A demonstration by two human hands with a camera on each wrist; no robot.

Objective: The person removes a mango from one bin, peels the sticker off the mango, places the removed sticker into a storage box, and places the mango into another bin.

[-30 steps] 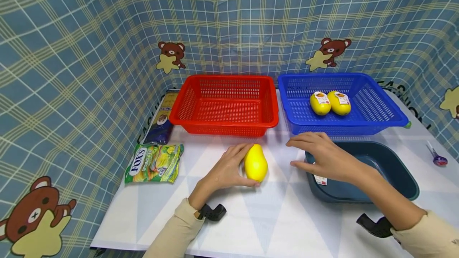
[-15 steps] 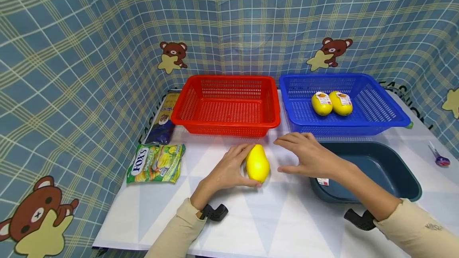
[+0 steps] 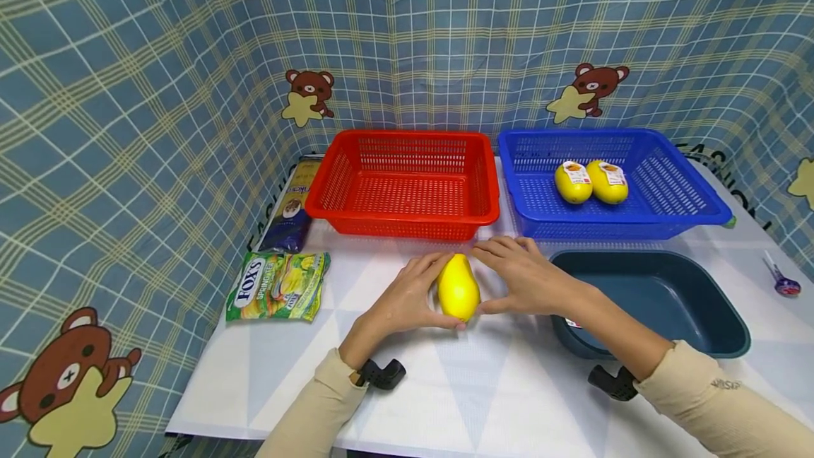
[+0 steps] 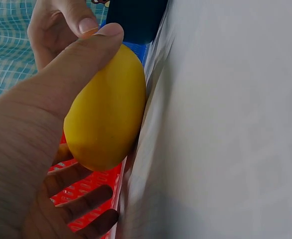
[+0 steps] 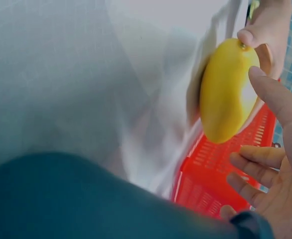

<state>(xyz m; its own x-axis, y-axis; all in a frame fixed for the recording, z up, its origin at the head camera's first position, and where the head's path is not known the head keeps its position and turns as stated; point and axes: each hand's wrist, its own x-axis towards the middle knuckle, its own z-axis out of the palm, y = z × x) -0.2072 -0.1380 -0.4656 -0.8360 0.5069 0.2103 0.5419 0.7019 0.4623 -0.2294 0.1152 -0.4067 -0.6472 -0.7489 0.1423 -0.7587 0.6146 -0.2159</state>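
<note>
A plain yellow mango (image 3: 458,290) lies on the table in front of the red basket. My left hand (image 3: 407,299) holds it from the left, thumb at its near end and fingers curled at its far end; the left wrist view shows the thumb laid over the mango (image 4: 111,109). Close on the fruit's right side is my right hand (image 3: 531,281), its fingers spread and thumb apart. In the right wrist view its thumb tip overlaps the edge of the mango (image 5: 225,94), while the other fingers stretch out beside it with nothing in them.
Behind stand a red basket (image 3: 403,225) and a blue basket (image 3: 649,221) with two labelled mangoes (image 3: 591,182). A dark teal tub (image 3: 674,302) sits under my right forearm. A green FOX'S candy bag (image 3: 280,287), a dark-blue and gold packet (image 3: 292,210) and a lollipop (image 3: 787,287) lie at the sides.
My right hand has moved left from over the teal tub to the mango's right side. The left hand has stayed at the mango, which lies in the same place.
</note>
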